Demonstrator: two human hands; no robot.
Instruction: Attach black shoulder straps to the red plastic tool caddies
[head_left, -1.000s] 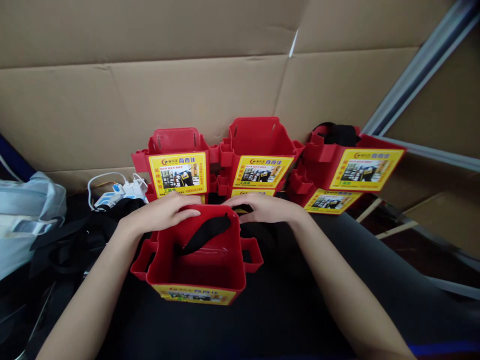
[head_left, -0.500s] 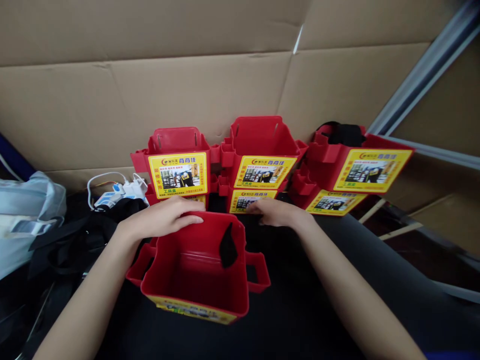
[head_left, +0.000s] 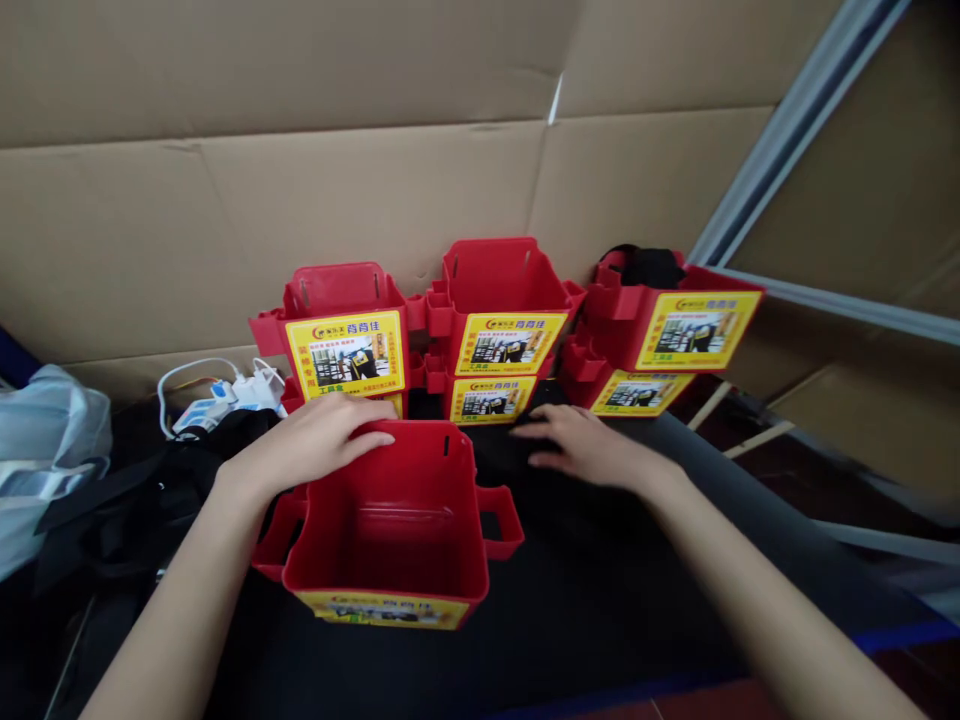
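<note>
In front of me stands a red plastic tool box [head_left: 390, 560] with a yellow label on its front and a loop on each side. My left hand [head_left: 322, 440] is closed over the box's back wall, thumb on the inside and fingers behind it. A narrow slot shows in that wall, with nothing through it. To the right of the box, my right hand [head_left: 574, 440] hovers low with its fingers apart. Black strap material [head_left: 502, 450] lies by its fingertips, hard to tell from the black table top.
Behind stand stacked red tool boxes: a left stack [head_left: 345, 350], a middle stack [head_left: 510, 340] and a right stack [head_left: 697, 330] with black strap inside. Cardboard [head_left: 337, 200] walls the back. At left are a white power strip [head_left: 225, 400], black straps [head_left: 127, 530] and a pale bag [head_left: 49, 450].
The black strap end that hung through the slot inside the near box is gone from there. My right hand has moved rightward and its fingers have spread. My left hand keeps its hold.
</note>
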